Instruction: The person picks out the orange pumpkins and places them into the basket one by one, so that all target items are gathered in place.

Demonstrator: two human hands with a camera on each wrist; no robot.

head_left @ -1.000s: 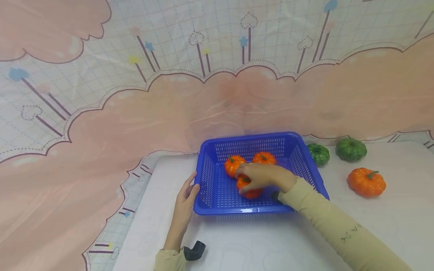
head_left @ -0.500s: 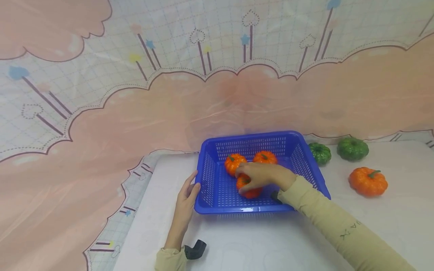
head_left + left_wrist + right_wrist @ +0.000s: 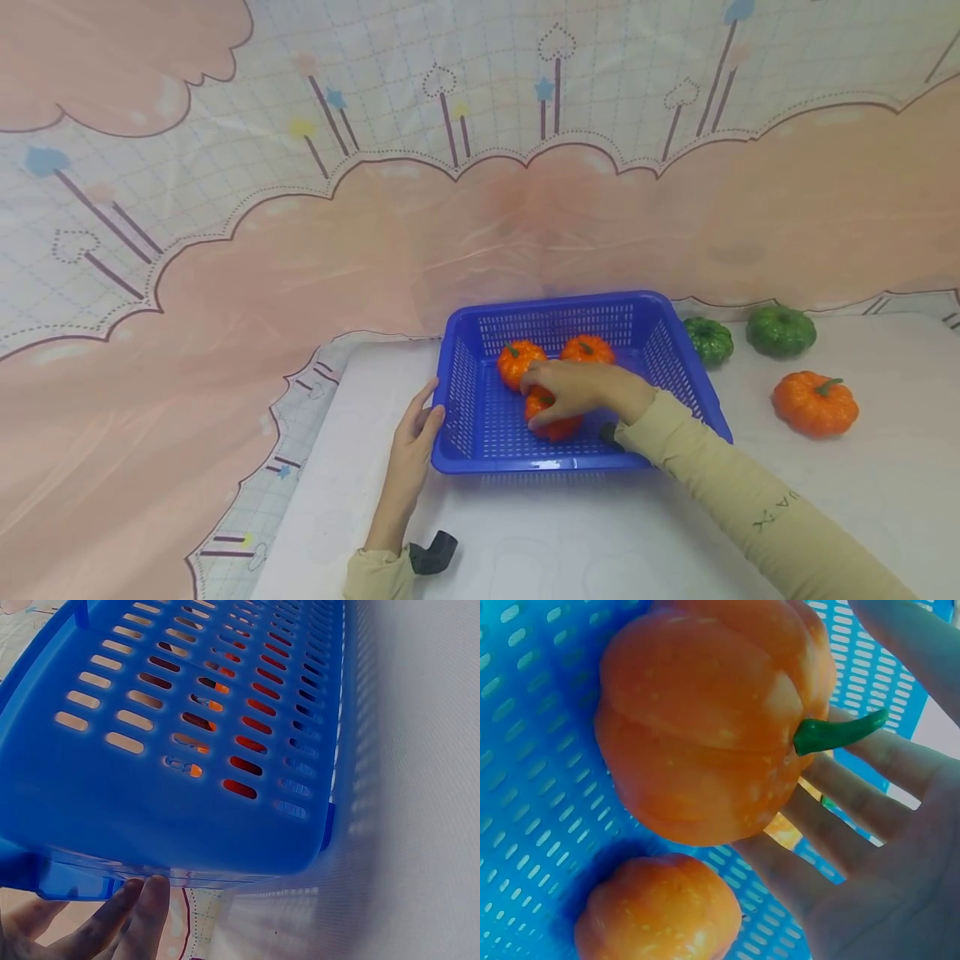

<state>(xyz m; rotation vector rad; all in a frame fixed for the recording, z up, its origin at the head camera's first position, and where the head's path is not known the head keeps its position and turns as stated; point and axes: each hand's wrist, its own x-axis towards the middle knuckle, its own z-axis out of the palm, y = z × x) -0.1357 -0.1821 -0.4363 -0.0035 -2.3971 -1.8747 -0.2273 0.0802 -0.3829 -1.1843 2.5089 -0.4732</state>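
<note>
A blue plastic basket [image 3: 517, 466] with slotted walls stands on the white table. Inside it, my right hand [image 3: 581, 387] holds an orange pumpkin [image 3: 564, 427] from above, its fingers and thumb curved around the sides. In the right wrist view that pumpkin [image 3: 712, 727] shows a green stem, and the fingers lie along it. Two more orange pumpkins, one at the left [image 3: 517, 365] and one at the back [image 3: 587, 348], sit behind it in the basket. My left hand [image 3: 408, 442] touches the basket's left rim with extended fingers [image 3: 150, 911].
Right of the basket lie two green pumpkins, a smaller one [image 3: 708, 342] near its wall and a larger one [image 3: 780, 331], plus an orange pumpkin [image 3: 814, 404]. A patterned cloth [image 3: 480, 225] hangs behind the table. A black wrist device [image 3: 433, 553] shows at the left sleeve.
</note>
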